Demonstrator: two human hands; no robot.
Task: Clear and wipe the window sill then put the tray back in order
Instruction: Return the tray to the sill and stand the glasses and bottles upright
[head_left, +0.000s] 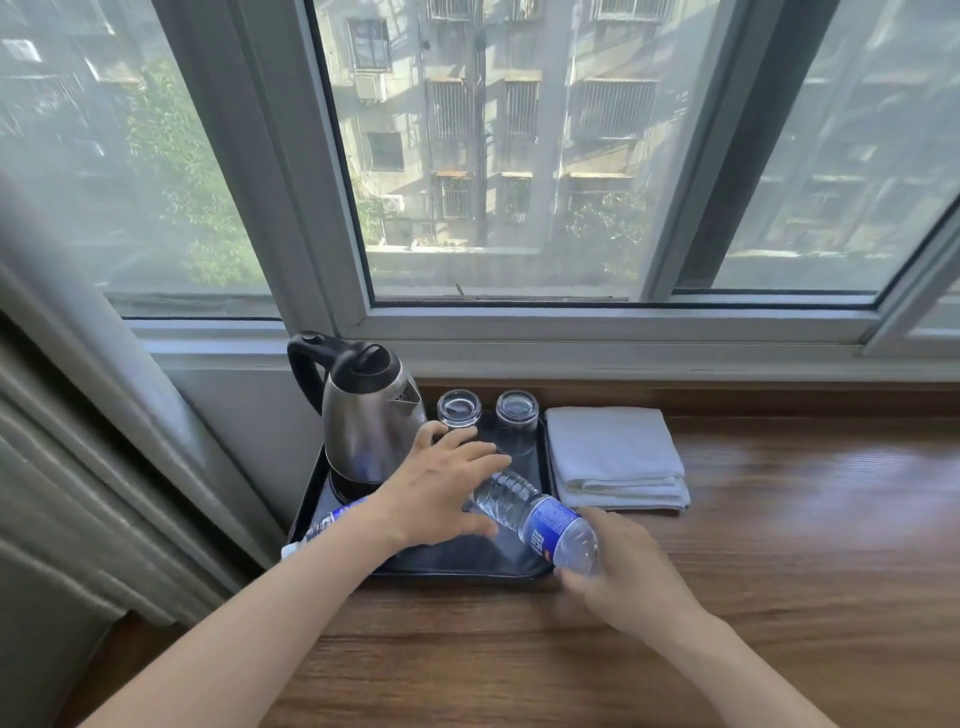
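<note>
The tray is being put back in order. The right hand grips the base of a ribbed clear plastic bottle, tilted over the black tray; the left hand hovers spread, holding nothing. Next it needs laying beside bottle 2, clear of 2 glasses.

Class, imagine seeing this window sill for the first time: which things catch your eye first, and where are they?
The clear plastic water bottle with a blue label stands out, held tilted by the right hand over the black rectangular tray. The left hand hovers spread above the tray. Behind stands a shiny steel kettle with a black handle; a folded white towel lies right of the tray.
</note>
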